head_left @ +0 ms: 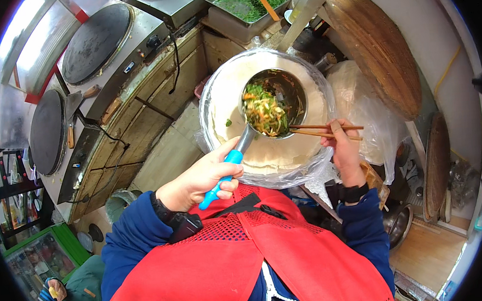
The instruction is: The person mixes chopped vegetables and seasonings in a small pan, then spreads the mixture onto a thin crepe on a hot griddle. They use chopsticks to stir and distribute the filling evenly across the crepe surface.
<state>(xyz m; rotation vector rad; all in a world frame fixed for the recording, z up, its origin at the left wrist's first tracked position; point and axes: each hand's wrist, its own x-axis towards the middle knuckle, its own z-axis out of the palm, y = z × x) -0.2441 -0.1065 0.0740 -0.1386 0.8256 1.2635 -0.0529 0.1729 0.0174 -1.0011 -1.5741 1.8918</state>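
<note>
My left hand [201, 178] grips the blue handle of a metal ladle [282, 94], held over a large bowl [210, 96] of pale dough lined with clear plastic. The ladle cup holds shredded vegetables [263, 112] in green, orange and white. My right hand [344, 149] holds wooden chopsticks [318, 131] whose tips reach into the vegetables at the cup's near rim. A small green scrap lies on the dough beside the ladle.
Two round black griddles [96, 42] [47, 131] sit on a steel counter at left, a scraper between them. A tray of chopped greens [244, 2] stands at the back. Round wooden boards [379, 46] lean at right. Another person's hand [54, 292] shows at lower left.
</note>
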